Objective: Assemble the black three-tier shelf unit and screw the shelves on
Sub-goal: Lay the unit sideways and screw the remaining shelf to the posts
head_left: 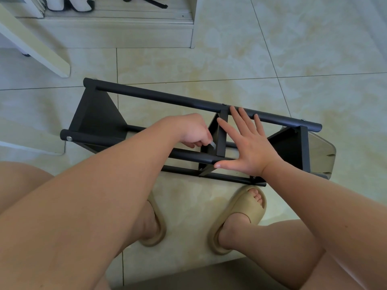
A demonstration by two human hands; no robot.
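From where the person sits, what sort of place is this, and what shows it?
Probably a room in a home: a tiled floor, soft slippers on the person's feet, and a pale cabinet beyond the black shelf unit.

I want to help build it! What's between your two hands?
In the head view, the black edge of the middle shelf stands between the left hand, which holds a small silvery tool, and the open right hand.
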